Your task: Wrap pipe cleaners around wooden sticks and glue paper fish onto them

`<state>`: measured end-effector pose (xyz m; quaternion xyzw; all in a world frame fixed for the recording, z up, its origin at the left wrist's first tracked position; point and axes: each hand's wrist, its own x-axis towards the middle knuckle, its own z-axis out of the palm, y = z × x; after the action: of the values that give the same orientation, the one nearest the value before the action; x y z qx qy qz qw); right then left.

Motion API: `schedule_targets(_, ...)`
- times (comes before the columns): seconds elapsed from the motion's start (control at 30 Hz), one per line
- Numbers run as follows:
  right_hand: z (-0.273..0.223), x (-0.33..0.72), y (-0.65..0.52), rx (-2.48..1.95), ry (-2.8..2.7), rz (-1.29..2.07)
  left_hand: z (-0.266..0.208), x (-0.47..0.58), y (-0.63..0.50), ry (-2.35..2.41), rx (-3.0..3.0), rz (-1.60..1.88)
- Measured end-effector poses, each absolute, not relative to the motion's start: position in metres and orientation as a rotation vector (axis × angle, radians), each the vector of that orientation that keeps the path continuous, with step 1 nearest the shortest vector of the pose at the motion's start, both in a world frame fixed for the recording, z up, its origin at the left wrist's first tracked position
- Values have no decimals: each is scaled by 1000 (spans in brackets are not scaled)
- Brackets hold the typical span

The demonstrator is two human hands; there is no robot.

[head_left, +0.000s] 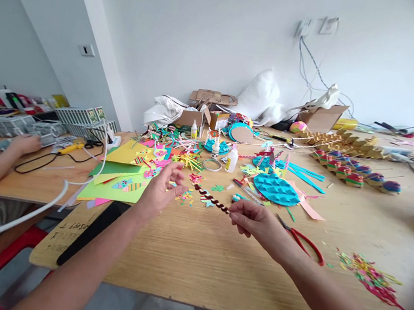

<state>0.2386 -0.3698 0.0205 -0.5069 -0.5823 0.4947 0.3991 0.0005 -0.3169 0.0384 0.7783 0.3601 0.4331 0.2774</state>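
Note:
Between finger and thumb of my right hand [250,219] is one end of a dark brown, spiral-twisted pipe cleaner [212,199]; it points up and left above the table. My left hand [162,186] hovers near its far end, fingers curved and apart, with nothing visible in them. Under the pipe cleaner lie a fish-shaped paper cutout [207,199] and small coloured paper bits [186,197]. Red-handled scissors [306,245] lie just right of my right hand. Beyond it rests a blue oval piece with raised folds [276,189].
Coloured paper sheets [114,190] are stacked at left. White glue bottles [231,160] stand mid-table. Shredded paper strips [371,278] lie at right, painted egg-carton pieces [360,172] behind. A white cable [50,202] crosses at left, near another person's hand [26,145].

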Motion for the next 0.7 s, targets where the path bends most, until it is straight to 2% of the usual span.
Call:
schedule_targets(0.13, 15, 231, -367, -1261, -1544, 1152, 17, 21, -330, 860, 1508, 765)
schedule_targets(0.2, 13, 225, -365, -1225, -1577, 1146, 14, 33, -337, 760, 1391, 703)
schedule_targets(0.4, 8, 209, -365, -1177, -1607, 1182, 8, 53, -341, 633, 1267, 805)
schedule_targets(0.7, -7, 240, -370, -1269, -1617, 1253, 7, 37, -334, 784, 1010, 1014)
